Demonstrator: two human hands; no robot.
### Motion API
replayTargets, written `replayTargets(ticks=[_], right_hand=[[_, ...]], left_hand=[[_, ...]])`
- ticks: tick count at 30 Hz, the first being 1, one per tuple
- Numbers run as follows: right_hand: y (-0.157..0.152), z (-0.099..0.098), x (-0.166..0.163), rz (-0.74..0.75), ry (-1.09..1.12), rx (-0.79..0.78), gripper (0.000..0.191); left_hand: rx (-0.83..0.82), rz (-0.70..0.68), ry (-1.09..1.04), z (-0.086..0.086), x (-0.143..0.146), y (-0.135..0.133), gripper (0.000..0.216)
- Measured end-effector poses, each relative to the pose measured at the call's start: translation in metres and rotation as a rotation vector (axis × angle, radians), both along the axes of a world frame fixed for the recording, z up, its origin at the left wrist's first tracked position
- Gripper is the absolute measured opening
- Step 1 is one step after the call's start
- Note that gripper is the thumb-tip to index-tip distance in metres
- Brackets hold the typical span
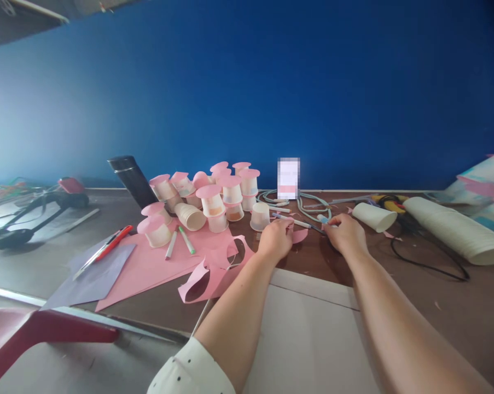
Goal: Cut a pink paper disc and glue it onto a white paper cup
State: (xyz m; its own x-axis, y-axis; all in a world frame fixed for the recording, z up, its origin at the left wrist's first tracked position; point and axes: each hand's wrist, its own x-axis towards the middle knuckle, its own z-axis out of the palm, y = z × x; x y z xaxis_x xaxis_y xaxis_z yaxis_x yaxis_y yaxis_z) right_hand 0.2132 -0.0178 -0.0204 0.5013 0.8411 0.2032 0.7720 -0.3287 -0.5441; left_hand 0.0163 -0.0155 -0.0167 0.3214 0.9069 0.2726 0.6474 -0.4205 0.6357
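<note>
Closest to me is the short white fabric sleeve with black dots (191, 372), and beside it a broad, flat white sheet or board (312, 328) lies under the forearms at the near edge. Farther in, the left hand (276, 239) has its fingers drawn narrow on a small curved piece of pink paper (300, 236), close to the brown tabletop (427, 306). The right hand (347, 234), just across from it, pinches a small white-and-blue object (323, 219) at the fingertips; from here I can't tell what that is. A slim white pen with a dark end (298, 221) lies between the two.

As I'd judge it, thin paper like that wants a light hold by its rim, flat and uncreased, with the right hand's movements kept small so the upright white paper cup (260, 216) near the left hand isn't knocked.

To the left, white paper cups topped with pink paper discs (211, 205) crowd together behind pink paper sheets (148, 268), where a red-handled utility knife (103, 251) lies on a lavender sheet (94, 279). A plain blue wall (247, 93) backs it all.
</note>
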Motion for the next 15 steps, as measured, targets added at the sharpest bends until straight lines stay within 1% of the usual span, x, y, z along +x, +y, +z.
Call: replayTargets(ticks=[4, 6, 9, 11, 13, 14, 15], right_hand=[[0.003, -0.005, 0.003, 0.006, -0.023, 0.049, 0.006], [0.004, -0.008, 0.004, 0.011, -0.026, 0.040, 0.007], [0.001, -0.007, 0.002, 0.015, 0.005, 0.002, 0.015], [-0.002, -0.003, -0.001, -0.012, 0.014, 0.083, 0.027], [-0.007, 0.004, -0.006, -0.035, 0.053, 0.244, 0.036], [-0.009, 0.008, -0.010, -0.022, 0.121, 0.307, 0.037], [-0.010, 0.011, -0.014, 0.017, 0.244, 0.326, 0.038]], left_hand=[[-0.005, -0.008, -0.008, 0.000, 0.000, 0.000, 0.029], [-0.008, -0.004, -0.020, 0.000, 0.000, 0.001, 0.030], [0.020, -0.017, -0.052, 0.000, 0.000, 0.001, 0.030], [0.070, -0.015, -0.089, -0.001, -0.001, 0.001, 0.031], [0.153, -0.008, -0.122, -0.001, -0.001, 0.001, 0.035], [0.209, -0.016, -0.130, 0.000, -0.001, 0.000, 0.037], [0.267, -0.036, -0.129, 0.000, -0.002, -0.001, 0.039]])
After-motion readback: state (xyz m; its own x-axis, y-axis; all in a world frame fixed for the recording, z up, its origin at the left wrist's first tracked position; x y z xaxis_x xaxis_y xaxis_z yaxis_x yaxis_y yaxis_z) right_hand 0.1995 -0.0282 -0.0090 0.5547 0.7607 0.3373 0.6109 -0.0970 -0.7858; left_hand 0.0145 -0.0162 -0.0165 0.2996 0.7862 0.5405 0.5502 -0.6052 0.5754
